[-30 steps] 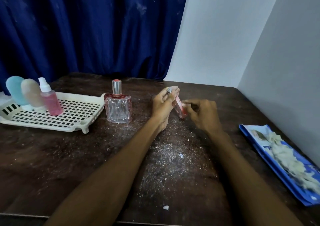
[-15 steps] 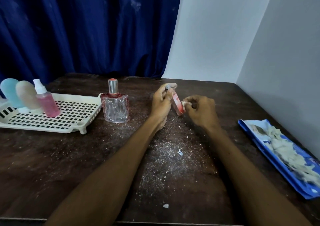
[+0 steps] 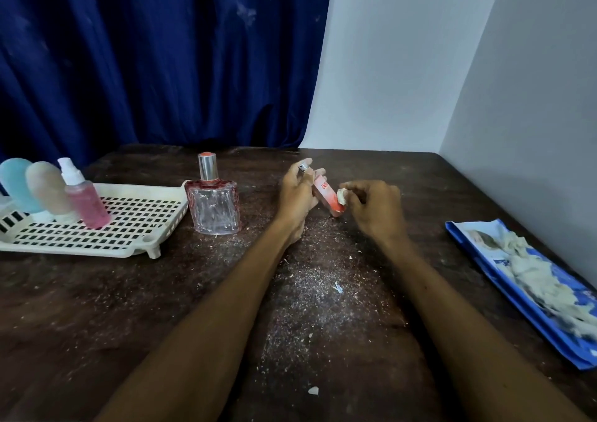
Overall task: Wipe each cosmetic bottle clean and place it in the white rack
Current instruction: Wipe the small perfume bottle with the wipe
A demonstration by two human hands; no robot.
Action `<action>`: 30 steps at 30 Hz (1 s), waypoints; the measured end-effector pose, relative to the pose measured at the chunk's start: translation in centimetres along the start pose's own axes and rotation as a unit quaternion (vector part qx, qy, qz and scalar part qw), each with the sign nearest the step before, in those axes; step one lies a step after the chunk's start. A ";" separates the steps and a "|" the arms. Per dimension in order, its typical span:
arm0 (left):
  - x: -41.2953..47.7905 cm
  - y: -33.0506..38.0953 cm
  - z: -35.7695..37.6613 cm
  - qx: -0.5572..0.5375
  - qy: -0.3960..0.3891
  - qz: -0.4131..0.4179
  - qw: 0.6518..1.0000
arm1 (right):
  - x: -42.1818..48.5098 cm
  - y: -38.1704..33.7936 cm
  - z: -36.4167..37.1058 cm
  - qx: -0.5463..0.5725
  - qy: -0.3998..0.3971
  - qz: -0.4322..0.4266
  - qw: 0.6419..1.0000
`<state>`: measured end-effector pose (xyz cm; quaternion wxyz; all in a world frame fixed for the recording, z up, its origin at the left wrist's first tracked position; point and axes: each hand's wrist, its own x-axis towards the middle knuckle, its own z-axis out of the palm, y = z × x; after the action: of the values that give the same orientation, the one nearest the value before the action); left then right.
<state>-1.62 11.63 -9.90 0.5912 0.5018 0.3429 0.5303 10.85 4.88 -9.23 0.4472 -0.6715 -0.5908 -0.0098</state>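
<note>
Two bare forearms, left from 7 o'clock, right from 5 o'clock. Both bare from frame edge to wrist. Left hand (image 3: 295,195) and right hand (image 3: 376,210) bare too.

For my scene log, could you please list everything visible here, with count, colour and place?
white rack: one, white, far left
blue bottle: one, blue, in rack
beige bottle: one, beige, in rack
spray bottle: one, pink, in rack
perfume bottle: one, clear, beside rack
small bottle: one, red, held mid-scene
wad: one, whitish, against small bottle
packet: one, blue, far right
wipes: several, whitish, on packet
table: one, dark brown, crumb-speckled
curtain: one, dark blue, behind
walls: two, white, behind and right
left hand: one, grips small bottle
right hand: one, pinches wad
</note>
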 end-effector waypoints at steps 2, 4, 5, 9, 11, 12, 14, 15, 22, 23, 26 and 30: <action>0.0 0.1 0.1 0.002 0.010 -0.001 1.000 | 0.0 -0.2 0.1 -0.018 0.000 -0.013 1.000; -0.1 0.1 0.2 0.002 0.011 0.003 1.000 | 0.0 -0.5 0.2 -0.027 -0.008 -0.015 0.999; -0.2 0.1 0.3 0.004 0.014 0.009 1.000 | 0.0 -0.5 0.2 -0.025 -0.017 -0.013 0.999; -0.5 0.1 0.6 0.004 0.007 0.027 1.000 | -0.2 -0.7 -0.1 -0.015 -0.021 -0.033 0.999; -0.8 0.0 0.9 0.003 -0.015 0.033 0.999 | -0.2 -1.0 -0.3 0.024 0.025 -0.062 0.997; -1.0 -0.1 1.0 0.003 -0.024 0.038 0.999 | -0.2 -1.2 -0.4 0.049 0.049 -0.079 0.994; -1.2 -0.2 1.1 0.004 -0.035 0.046 0.998 | -0.1 -1.5 -0.5 0.073 0.080 -0.120 0.987; -1.2 -0.3 1.1 0.002 -0.040 0.051 0.998 | 0.0 -1.5 -0.5 0.068 0.086 -0.141 0.984; -1.5 0.1 0.7 -0.046 -0.051 0.048 0.996 | 0.0 -1.2 -0.6 0.091 0.056 -0.195 0.975; -1.5 0.1 0.6 -0.048 -0.050 0.044 0.997 | -0.1 -1.2 -0.4 0.084 0.055 -0.193 0.976; -1.4 0.1 0.5 -0.038 -0.056 0.042 0.997 | -0.3 -1.3 0.1 0.063 0.084 -0.178 0.979; -1.6 0.2 0.8 -0.005 -0.081 0.057 0.995 | 0.4 -0.6 -0.1 0.065 0.135 -0.140 0.979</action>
<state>-1.25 9.87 -9.69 0.5886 0.5585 0.2621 0.5224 10.56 5.06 -8.55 0.5595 -0.5443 -0.6125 -0.1247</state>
